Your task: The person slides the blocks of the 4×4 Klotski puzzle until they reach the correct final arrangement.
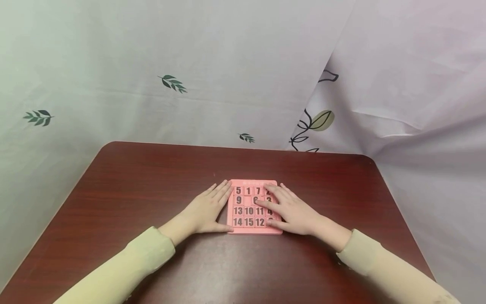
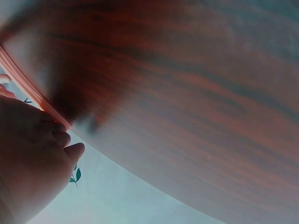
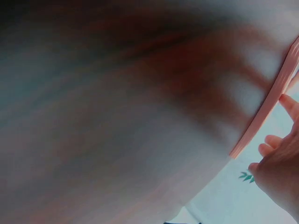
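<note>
A pink sliding number puzzle [image 1: 250, 231] lies flat on the dark red table, its black numbers facing up. My left hand [image 1: 206, 211] rests along its left edge, fingers stretched toward the top corner and thumb at the bottom corner. Over the right side lies my right hand [image 1: 298, 213], its index fingertip on the 6 tile [image 1: 255, 200] and its thumb low on the right column, partly covering those tiles. A gap shows between the 9 and the 6. Both wrist views catch the puzzle's side edge [image 2: 28, 86], with the right fingers [image 3: 290, 106] against it.
The wood-grain table [image 1: 152, 169] has rounded far corners. Behind it hangs a pale cloth [image 1: 228, 50] with leaf prints, folded at the right. Light sleeves [image 1: 152, 249] cover both forearms.
</note>
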### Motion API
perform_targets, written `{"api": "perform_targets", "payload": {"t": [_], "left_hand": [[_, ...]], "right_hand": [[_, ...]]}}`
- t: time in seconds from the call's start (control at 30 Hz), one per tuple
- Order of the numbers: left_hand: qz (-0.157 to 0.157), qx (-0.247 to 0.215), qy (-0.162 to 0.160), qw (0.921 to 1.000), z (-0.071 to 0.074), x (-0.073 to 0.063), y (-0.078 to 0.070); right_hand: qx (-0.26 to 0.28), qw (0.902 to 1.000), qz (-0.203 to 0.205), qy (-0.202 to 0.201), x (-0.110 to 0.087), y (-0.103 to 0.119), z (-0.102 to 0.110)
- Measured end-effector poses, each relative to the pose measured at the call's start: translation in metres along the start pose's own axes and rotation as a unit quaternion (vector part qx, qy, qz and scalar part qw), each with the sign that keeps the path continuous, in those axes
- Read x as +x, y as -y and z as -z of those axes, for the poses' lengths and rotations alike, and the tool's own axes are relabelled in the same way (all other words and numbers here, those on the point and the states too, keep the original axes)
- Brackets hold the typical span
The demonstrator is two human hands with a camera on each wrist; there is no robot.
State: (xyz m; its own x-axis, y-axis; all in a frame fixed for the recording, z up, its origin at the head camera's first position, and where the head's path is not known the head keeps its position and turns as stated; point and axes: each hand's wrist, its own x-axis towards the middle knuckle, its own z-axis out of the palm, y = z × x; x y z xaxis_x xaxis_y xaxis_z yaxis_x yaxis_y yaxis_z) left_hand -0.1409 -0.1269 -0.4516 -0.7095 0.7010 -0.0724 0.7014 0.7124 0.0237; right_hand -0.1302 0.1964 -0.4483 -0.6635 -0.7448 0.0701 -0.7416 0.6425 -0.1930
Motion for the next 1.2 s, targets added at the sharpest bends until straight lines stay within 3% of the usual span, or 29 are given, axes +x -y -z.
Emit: {"api": "perform_targets", "payload": {"t": [0.4,0.6,0.87,1.2], "left_hand": [[0.003,-0.004,0.006,1.0,0.0,0.001,0.0],[0.003,-0.004,0.005,1.0,0.001,0.001,-0.001],[0.001,0.001,0.004,1.0,0.001,0.0,-0.001],[0.002,-0.005,0.004,1.0,-0.001,0.002,0.0]], "right_hand": [[0.011,0.9998,0.002,0.019,0.019,0.008,-0.002],[0.008,0.9999,0.0,0.011,0.018,0.002,0.0],[0.024,0.9988,-0.043,-0.006,0.017,-0.015,0.006],[0.024,0.9982,-0.053,0.01,0.015,-0.02,0.006]]}}
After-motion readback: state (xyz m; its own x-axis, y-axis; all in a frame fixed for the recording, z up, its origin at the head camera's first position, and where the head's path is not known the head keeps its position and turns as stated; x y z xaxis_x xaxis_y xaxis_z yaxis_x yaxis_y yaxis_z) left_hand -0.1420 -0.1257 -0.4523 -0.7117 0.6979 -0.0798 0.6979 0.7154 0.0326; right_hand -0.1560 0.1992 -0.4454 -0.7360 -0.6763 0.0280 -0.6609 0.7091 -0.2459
